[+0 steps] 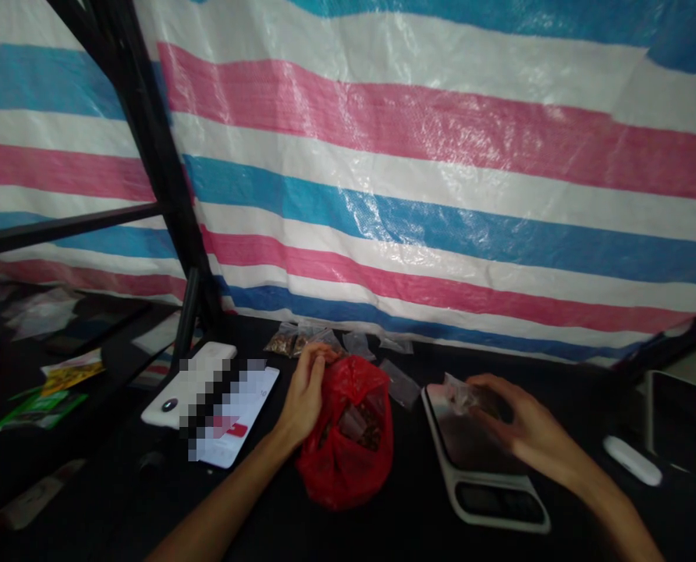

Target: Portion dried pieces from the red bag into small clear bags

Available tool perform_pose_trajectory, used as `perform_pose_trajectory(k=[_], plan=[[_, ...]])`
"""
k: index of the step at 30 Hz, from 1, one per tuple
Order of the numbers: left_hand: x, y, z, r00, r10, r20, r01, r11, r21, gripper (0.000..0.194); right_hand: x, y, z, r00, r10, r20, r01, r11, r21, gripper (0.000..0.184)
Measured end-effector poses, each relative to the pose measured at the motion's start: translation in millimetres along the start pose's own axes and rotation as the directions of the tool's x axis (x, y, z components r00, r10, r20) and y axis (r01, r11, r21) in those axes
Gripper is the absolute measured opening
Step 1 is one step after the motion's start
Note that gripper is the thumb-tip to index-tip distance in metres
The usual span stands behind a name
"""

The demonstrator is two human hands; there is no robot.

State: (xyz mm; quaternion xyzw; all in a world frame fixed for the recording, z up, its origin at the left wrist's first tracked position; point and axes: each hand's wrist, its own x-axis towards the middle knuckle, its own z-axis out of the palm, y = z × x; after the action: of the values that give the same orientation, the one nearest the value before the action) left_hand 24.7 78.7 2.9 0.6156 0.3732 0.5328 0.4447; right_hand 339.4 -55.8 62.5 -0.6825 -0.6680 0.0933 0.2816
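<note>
Red bag at twelve o'clock, neck closed in left grip, brown-filled packets showing inside; clear packet at one o'clock on scale, right grip curled over it, pinch unclear; more packets lying beyond.

Backdrop: creased woven tarp in pink, white and blue horizontal stripes, hung behind the counter and catching a glossy sheen. Black metal post rises at left, with black crossbar running off to the left edge. Counter dark, faintly reflective. Light flat, dim low down.
</note>
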Motion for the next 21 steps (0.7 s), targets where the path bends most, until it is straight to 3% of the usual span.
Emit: perform_pose_trajectory(k=[5, 9, 14, 21], plan=[[-2, -8, 4.9, 0.999, -0.046, 0.007, 0.046, 0.999, -0.021, 0.027, -19, 23, -2, 0.999, -0.021, 0.050, 0.020, 1.000, 0.010, 0.034], [-1, -15, 4.4, 0.989, -0.065, -0.129, 0.066, 0.998, -0.002, 0.027, -25, 32, 2, 0.992, -0.025, -0.125, 0.044, 0.987, 0.155, 0.047], [-1, -18, 4.2, 0.981, 0.006, -0.196, 0.001, 0.999, 0.040, 0.020, -26, 40, 4, 0.943, -0.050, -0.330, 0.098, 0.987, 0.131, 0.035], [-12, -20, 16.8, 0.956, 0.039, -0.292, -0.015, 0.996, 0.085, 0.014, -25, 26, 16, 0.935, -0.157, -0.318, 0.184, 0.981, 0.056, 0.029]])
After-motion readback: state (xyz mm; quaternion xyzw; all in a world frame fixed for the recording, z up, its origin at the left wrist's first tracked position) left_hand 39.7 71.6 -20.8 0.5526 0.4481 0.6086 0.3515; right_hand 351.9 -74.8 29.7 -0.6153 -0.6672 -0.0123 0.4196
